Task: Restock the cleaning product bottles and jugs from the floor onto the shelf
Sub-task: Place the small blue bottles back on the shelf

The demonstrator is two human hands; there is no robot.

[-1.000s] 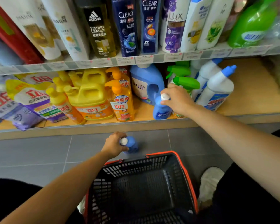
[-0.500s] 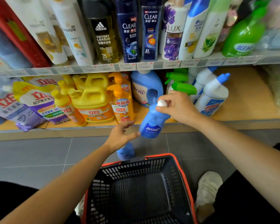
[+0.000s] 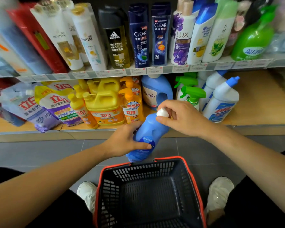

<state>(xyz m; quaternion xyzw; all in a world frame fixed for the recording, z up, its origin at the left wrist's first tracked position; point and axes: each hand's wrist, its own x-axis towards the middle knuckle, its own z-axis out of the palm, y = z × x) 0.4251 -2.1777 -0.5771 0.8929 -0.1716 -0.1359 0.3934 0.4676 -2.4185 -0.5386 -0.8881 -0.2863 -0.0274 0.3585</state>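
A blue cleaner bottle [image 3: 152,129] with a white cap hangs tilted in the air, in front of the lower shelf's edge [image 3: 257,129] and above the grey floor. My right hand [image 3: 181,119] pinches its white cap from above. My left hand [image 3: 125,140] grips the lower body, thumb across the label. On the lower shelf stand yellow jugs [image 3: 105,102], a large blue jug [image 3: 155,92], green spray bottles [image 3: 192,94] and white bottles with blue caps [image 3: 224,99]. I cannot make out a second bottle on the floor behind the held one.
A dark basket with a red rim [image 3: 193,178] sits on the floor between my white shoes [image 3: 219,191], right under the bottle. Detergent pouches [image 3: 56,104] lean at the shelf's left. Bare wooden board [image 3: 260,99] shows at the shelf's right. Shampoo bottles [image 3: 138,37] fill the upper shelf.
My right hand lifted the blue bottle off the shelf's front edge toward me. My left hand let go of a bottle on the floor and took hold of the lifted bottle's body.
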